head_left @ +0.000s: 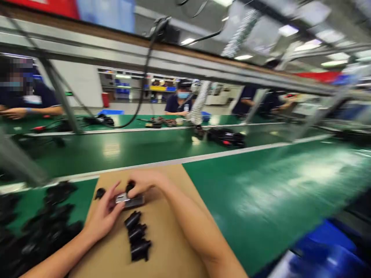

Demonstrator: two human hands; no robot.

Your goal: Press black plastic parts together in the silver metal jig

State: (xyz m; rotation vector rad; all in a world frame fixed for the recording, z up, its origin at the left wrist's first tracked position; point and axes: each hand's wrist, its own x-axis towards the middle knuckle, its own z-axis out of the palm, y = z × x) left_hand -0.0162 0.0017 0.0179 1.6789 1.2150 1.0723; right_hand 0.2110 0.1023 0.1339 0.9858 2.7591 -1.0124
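A small silver metal block lies on a brown cardboard sheet. At its left end, the thumb and fingers of my left hand close around it. My right hand reaches across from the right and grips a small black plastic part just above the block; its fingers partly hide the part. Close to me, several black cylindrical fittings lie in a row on the cardboard. One more black piece sits beyond my left hand, near the sheet's left edge.
A blurred heap of black parts covers the green bench at left. Past a white edge strip runs a green conveyor with a bundle of black cables. Metal frame posts stand ahead; masked co-workers sit across. Blue bins are lower right.
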